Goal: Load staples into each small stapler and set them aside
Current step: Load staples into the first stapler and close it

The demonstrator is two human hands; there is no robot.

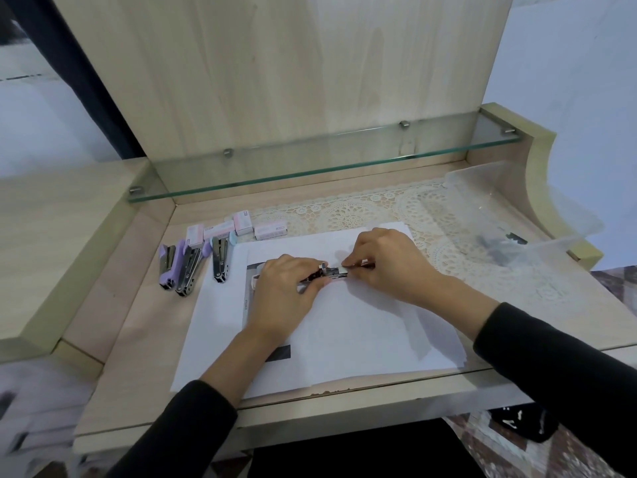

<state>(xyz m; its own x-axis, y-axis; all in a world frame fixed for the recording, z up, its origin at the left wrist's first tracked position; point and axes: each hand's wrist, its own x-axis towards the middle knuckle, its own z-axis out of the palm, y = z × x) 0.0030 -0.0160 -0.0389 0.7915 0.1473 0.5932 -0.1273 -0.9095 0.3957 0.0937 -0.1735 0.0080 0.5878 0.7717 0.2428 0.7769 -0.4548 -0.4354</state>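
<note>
On the white paper sheets (344, 332) my left hand (286, 298) grips a small stapler (327, 273) that lies open, its metal channel showing between my hands. My right hand (382, 267) pinches a thin metal strip (362, 266) at the stapler's right end; whether it is a row of staples I cannot tell. Left of the paper lie three small staplers, opened flat: a purple one (166, 267), a second purple one (189, 270) and a pale blue one (220, 258). Several pink staple boxes (238, 227) stand behind them.
A clear plastic tub (510, 222) with dark items inside sits at the right on a lace mat (379, 208). A glass shelf (310, 167) runs across the back above the desk. The desk's front edge is near my forearms.
</note>
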